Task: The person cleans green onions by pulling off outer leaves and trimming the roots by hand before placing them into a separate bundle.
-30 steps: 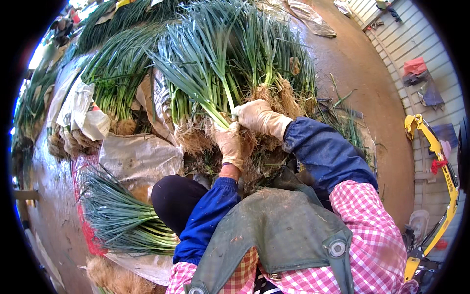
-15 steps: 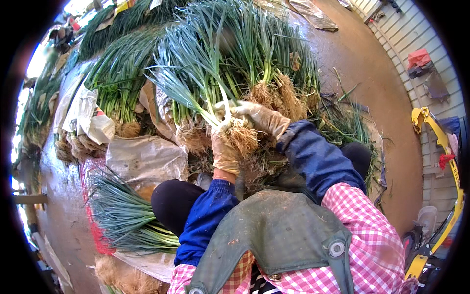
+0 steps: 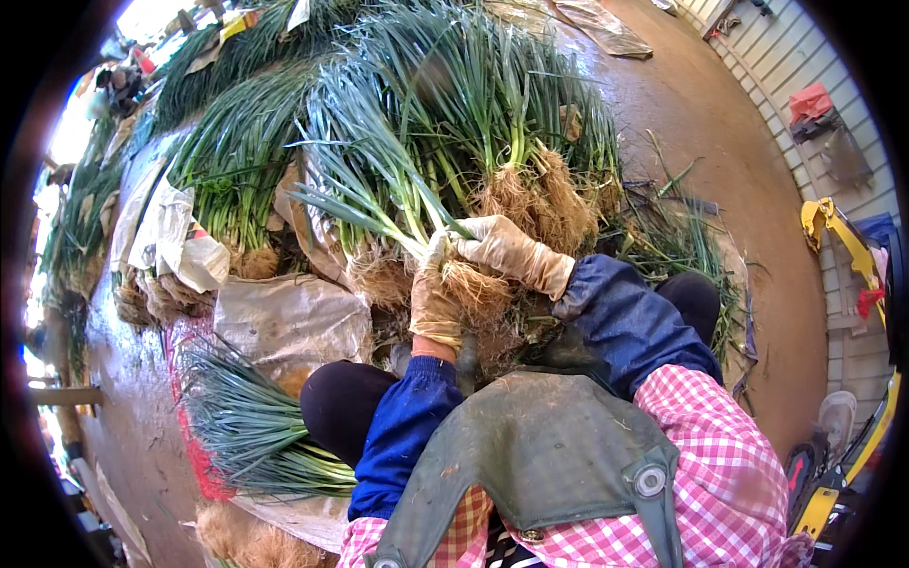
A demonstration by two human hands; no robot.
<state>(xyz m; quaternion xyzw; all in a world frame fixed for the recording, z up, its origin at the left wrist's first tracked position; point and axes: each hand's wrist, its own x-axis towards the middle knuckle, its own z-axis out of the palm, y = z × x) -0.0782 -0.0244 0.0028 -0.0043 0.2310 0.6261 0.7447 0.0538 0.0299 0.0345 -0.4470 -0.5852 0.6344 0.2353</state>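
At nine o'clock, along the wet brown floor (image 3: 757, 189), a row of green spring-onion bundles with tan roots (image 3: 237, 180) lies on crumpled grey-white plastic sacks (image 3: 284, 322). Lower, toward seven o'clock, a flat bundle of trimmed green spring onions (image 3: 256, 426) rests on a red mesh sheet (image 3: 194, 454), just beside the person's dark-clad knee (image 3: 341, 407).

At the centre, the left hand (image 3: 434, 303), in a dirty tan rubber glove over a blue sleeve, has its grip closed around a small bunch of long-leaved green spring onions with a soil-caked root clump (image 3: 388, 213). The hand holds it at the pale stalks, just above the roots, and the leaves fan out toward ten o'clock. The bunch sits directly in front of the person's chest, above a grey-green apron bib (image 3: 540, 445), and over the large heap.

Touching it from two o'clock, the right hand (image 3: 507, 251), in a matching tan glove, lies with fingers curled over the same stalks and root clump; its grip is closed on the bunch too.

Behind both hands, at twelve o'clock, the big heap of untrimmed green spring onions with shaggy brown roots (image 3: 511, 142) rises. At three o'clock, loose green leaf scraps (image 3: 663, 237) litter the floor, and a yellow metal frame (image 3: 838, 237) stands near a ribbed grey wall (image 3: 757, 57).
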